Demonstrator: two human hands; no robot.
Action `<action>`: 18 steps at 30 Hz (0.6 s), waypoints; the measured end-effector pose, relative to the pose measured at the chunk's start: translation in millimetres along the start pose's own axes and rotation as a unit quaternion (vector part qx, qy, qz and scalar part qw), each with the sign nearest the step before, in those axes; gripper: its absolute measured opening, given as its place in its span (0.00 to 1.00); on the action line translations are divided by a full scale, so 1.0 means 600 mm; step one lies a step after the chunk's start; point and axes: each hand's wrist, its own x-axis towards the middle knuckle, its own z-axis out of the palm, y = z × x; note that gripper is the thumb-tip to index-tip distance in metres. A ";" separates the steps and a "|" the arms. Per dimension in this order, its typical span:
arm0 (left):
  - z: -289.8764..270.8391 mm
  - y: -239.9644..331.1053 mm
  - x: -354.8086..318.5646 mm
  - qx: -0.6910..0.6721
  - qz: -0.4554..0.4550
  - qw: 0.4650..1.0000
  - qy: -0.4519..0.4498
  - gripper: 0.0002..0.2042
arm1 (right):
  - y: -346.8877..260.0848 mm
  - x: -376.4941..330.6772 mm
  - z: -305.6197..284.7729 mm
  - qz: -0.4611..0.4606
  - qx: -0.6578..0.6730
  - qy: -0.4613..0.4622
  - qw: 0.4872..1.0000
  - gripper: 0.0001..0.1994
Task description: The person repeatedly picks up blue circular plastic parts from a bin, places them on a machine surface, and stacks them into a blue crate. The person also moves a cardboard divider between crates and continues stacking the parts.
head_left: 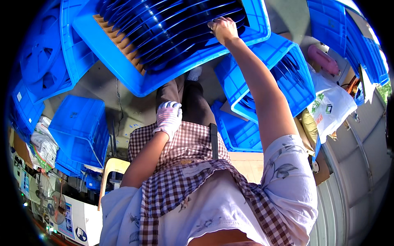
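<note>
A large blue plastic crate point(135, 85) stands before me, packed with a row of thin dark blue reels point(168, 33) set on edge. At the right end of that row is my bare right hand point(225, 30). Its fingers are bent and closed at the edge of a reel; the fingertips are partly hidden. My left hand point(168, 116), in a white glove with pink and grey stripes, rests on my thigh over the checked apron point(180, 143). Nothing shows in it, and its fingers lie flat.
Brown notched cardboard point(119, 43) lines the crate's left side. A tilted blue crate point(266, 74) holding reels is on the right, near a white plastic bag point(334, 104). Large blue reels point(43, 61) lean at far left, above another blue crate point(78, 125).
</note>
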 end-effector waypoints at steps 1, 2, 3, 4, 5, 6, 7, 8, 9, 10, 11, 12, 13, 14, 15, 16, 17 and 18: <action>0.000 -0.002 0.002 0.007 -0.003 1.000 -0.007 0.09 | 0.000 -0.007 -0.007 -0.012 0.012 0.015 1.000 0.07; 0.002 -0.002 0.002 0.012 -0.007 1.000 -0.014 0.09 | 0.001 -0.015 -0.016 -0.030 0.009 0.051 0.998 0.07; 0.002 -0.005 -0.002 0.020 -0.012 0.999 -0.023 0.09 | -0.002 -0.027 -0.046 -0.050 0.030 0.079 0.995 0.07; 0.011 -0.003 -0.002 0.032 -0.016 0.999 -0.013 0.09 | 0.009 -0.044 -0.084 -0.070 0.050 0.106 0.991 0.07; 0.014 -0.009 -0.006 0.030 0.001 1.000 0.006 0.09 | 0.016 -0.067 -0.132 -0.087 0.072 0.134 0.985 0.08; 0.016 -0.015 -0.007 0.034 -0.003 0.999 -0.019 0.10 | 0.029 -0.098 -0.182 -0.101 0.095 0.150 0.979 0.08; 0.017 -0.018 -0.008 0.037 -0.007 0.998 -0.045 0.11 | 0.046 -0.138 -0.234 -0.115 0.118 0.164 0.973 0.09; 0.015 -0.017 -0.010 0.054 -0.009 0.997 -0.051 0.10 | 0.064 -0.185 -0.285 -0.096 0.138 0.176 0.970 0.10; 0.004 -0.007 -0.010 0.073 -0.015 0.994 -0.082 0.09 | 0.087 -0.236 -0.336 -0.065 0.181 0.179 0.965 0.11; -0.003 -0.006 -0.014 0.090 0.002 0.993 -0.081 0.09 | 0.092 -0.292 -0.385 -0.014 0.177 0.258 0.950 0.11; -0.004 -0.008 -0.019 0.108 0.017 0.991 -0.080 0.09 | 0.112 -0.348 -0.419 0.058 0.183 0.268 0.944 0.10; 0.003 -0.015 -0.030 0.132 0.038 0.987 -0.082 0.10 | 0.124 -0.399 -0.448 0.123 0.183 0.315 0.923 0.09; 0.005 -0.016 -0.042 0.138 0.033 0.986 -0.083 0.13 | 0.152 -0.458 -0.450 0.224 0.298 0.317 0.872 0.09; -0.010 -0.015 -0.046 0.139 0.023 0.984 -0.108 0.14 | 0.166 -0.511 -0.458 0.253 0.434 0.342 0.794 0.09; -0.022 -0.004 -0.056 0.142 0.002 0.981 -0.131 0.14 | 0.184 -0.557 -0.459 0.270 0.465 0.366 0.760 0.10; -0.036 0.007 -0.061 0.140 -0.014 0.979 -0.145 0.14 | 0.187 -0.592 -0.458 0.291 0.527 0.393 0.695 0.11; -0.056 0.014 -0.062 0.144 -0.026 0.976 -0.159 0.14 | 0.188 -0.630 -0.449 0.312 0.584 0.420 0.620 0.12; -0.079 0.021 -0.064 0.150 -0.036 0.972 -0.175 0.14 | 0.196 -0.678 -0.417 0.307 0.629 0.428 0.572 0.13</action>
